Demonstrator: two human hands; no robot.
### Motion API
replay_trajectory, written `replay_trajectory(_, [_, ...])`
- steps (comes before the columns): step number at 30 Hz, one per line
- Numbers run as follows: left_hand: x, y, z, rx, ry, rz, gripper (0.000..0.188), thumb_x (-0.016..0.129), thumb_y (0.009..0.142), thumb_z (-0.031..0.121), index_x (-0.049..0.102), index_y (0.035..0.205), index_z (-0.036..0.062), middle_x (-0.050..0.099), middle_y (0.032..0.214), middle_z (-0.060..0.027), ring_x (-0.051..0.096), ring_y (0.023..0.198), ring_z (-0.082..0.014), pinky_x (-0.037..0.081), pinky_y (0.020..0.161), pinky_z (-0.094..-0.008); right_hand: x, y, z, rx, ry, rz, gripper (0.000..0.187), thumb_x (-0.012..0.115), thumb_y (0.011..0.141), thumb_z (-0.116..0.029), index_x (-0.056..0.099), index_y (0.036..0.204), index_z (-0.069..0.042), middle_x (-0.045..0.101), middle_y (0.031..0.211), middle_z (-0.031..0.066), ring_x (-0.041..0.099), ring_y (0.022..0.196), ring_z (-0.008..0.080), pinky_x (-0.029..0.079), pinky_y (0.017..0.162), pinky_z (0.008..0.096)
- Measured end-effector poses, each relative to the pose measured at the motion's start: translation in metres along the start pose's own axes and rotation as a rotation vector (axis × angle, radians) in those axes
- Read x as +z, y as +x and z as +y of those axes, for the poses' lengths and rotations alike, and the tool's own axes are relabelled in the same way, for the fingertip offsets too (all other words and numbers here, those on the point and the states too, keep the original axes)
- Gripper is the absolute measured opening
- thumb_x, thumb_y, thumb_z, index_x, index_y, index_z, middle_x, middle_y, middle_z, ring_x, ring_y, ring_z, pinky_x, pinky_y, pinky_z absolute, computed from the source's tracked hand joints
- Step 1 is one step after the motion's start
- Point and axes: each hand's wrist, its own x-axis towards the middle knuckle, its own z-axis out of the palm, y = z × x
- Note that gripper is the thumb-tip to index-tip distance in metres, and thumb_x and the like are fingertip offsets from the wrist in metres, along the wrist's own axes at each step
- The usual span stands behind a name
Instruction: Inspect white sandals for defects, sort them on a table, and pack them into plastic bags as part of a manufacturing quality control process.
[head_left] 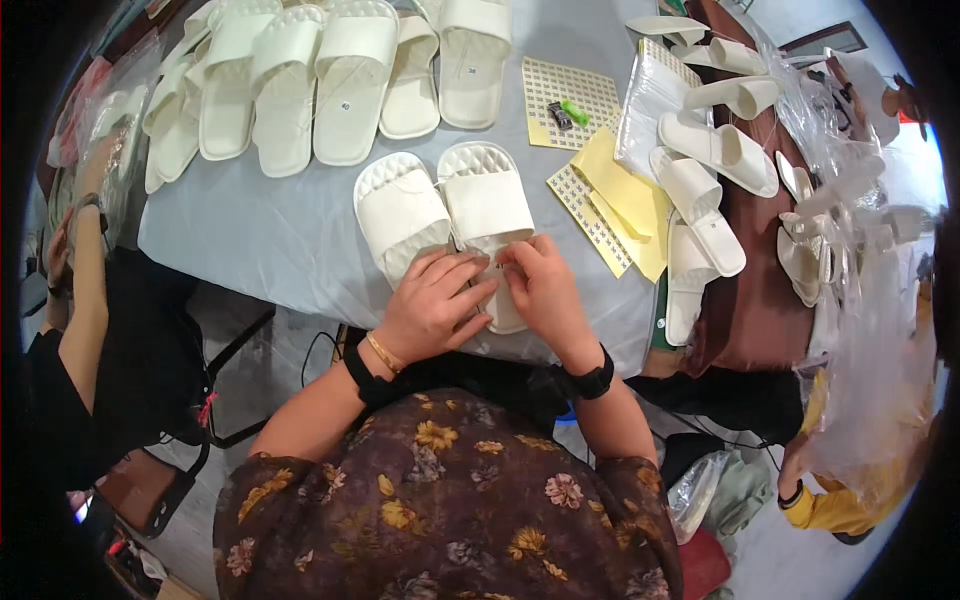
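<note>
While a pair of white slippers with quilted insoles (398,222) lay toward the near edge of the grey-covered table (265,240), left hand (432,305) sat over their near ends, fingers bent; couldn't tell if gripping. Right hand (545,288) had fingertips bunched at the right slipper (488,207); contents hidden. Row of similar white slippers (355,100) lay beyond, yellow label sheets (541,100) rightward.

Passable leftward over grey plastic-covered tabletop (250,240); blocked at near edge by white quilted slipper pair (488,205), far edge by slipper row (348,115).
</note>
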Motion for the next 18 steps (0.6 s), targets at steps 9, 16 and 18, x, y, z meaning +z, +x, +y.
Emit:
replay_trajectory(9, [0.003, 0.0, -0.001, 0.004, 0.006, -0.011, 0.038, 0.076, 0.076, 0.027, 0.07, 0.109, 0.0099, 0.063, 0.12, -0.0086, 0.058, 0.116, -0.0271, 0.041, 0.104, -0.0443, 0.003, -0.007, 0.0, 0.032, 0.02, 0.047, 0.009, 0.065, 0.082, -0.003, 0.062, 0.09, -0.004, 0.059, 0.089, 0.0168, 0.06, 0.084, 0.0374, 0.049, 0.073, 0.045])
replay_trajectory(16, [0.004, 0.002, -0.002, 0.055, -0.036, -0.021, 0.039, 0.077, 0.075, 0.023, 0.069, 0.11, 0.0069, 0.062, 0.121, -0.0118, 0.056, 0.117, -0.032, 0.04, 0.104, -0.0488, 0.014, 0.005, 0.004, 0.191, -0.149, 0.092, 0.014, 0.065, 0.085, -0.014, 0.061, 0.089, -0.002, 0.061, 0.089, 0.0181, 0.062, 0.082, 0.0379, 0.051, 0.072, 0.046])
replay_trajectory(18, [0.003, 0.003, 0.0, 0.01, -0.013, -0.035, 0.041, 0.077, 0.074, 0.021, 0.068, 0.111, 0.006, 0.061, 0.121, -0.0127, 0.056, 0.116, -0.0333, 0.039, 0.103, -0.049, 0.016, 0.009, 0.008, 0.209, -0.135, 0.14, 0.016, 0.065, 0.085, -0.017, 0.061, 0.089, -0.003, 0.061, 0.088, 0.0182, 0.061, 0.082, 0.0386, 0.05, 0.072, 0.0472])
